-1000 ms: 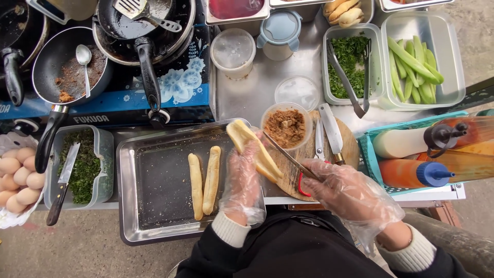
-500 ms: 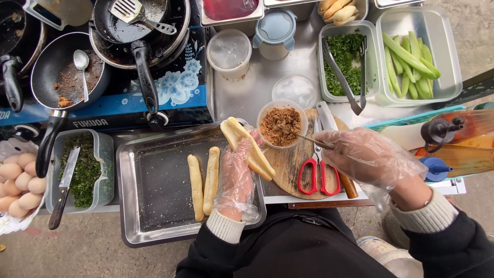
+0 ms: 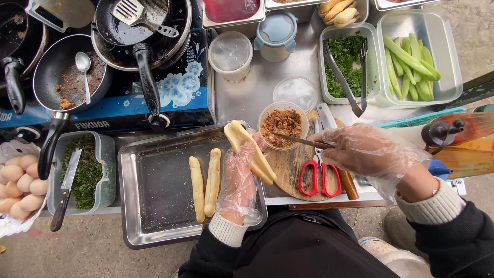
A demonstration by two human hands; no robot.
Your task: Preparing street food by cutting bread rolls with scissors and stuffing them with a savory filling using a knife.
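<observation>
A split roll (image 3: 250,151) is gripped in the gloved left hand (image 3: 237,181) at centre frame, held above the right edge of the tray (image 3: 154,234) (two breadsticks (image 3: 205,181) lie in it). A knife (image 3: 302,141) is pinched in the closed fingers of the gloved right hand (image 3: 366,150), right of centre, its tip over the tub (image 3: 281,124) of brown filling just beside the roll.

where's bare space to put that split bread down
Free: the metal tray, left of its two breadsticks. Also the steel counter between stove and herb tub. Crowded: the cutting board with scissors.
</observation>
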